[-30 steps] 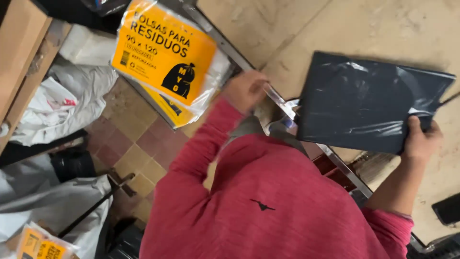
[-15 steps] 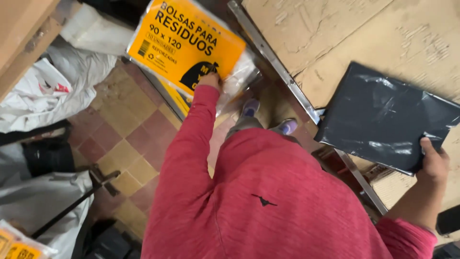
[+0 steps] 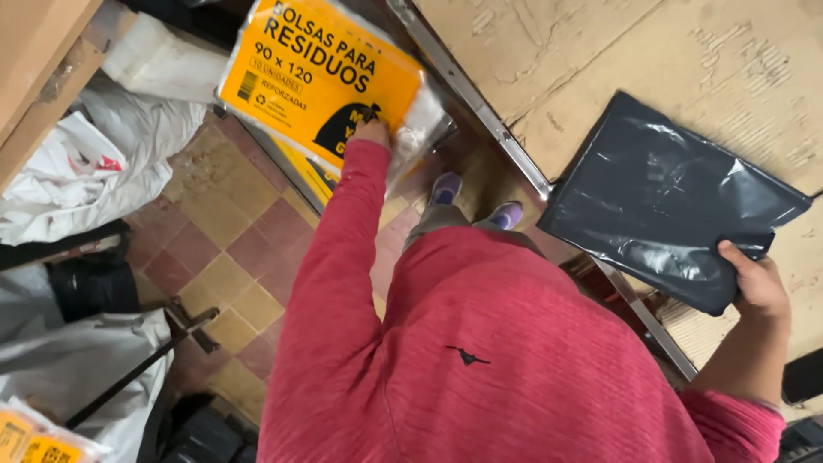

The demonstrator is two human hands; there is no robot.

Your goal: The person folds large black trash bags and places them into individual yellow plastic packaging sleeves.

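Your left hand [image 3: 372, 133] is mostly hidden behind its sleeve, fingers closed on the glossy orange packet [image 3: 321, 77] above the tiled floor [image 3: 223, 257]. Your right hand [image 3: 759, 283] pinches the crinkled black plastic bag [image 3: 669, 197] over the cardboard [image 3: 617, 60].

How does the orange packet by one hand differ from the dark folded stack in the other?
The orange packet is bright, printed, and sealed in clear wrap; the dark stack is plain, glossy black and unwrapped. The left hand only touches the packet's lower edge, while the right hand grips the stack's corner over the cardboard-topped table. Both are flat plastic.
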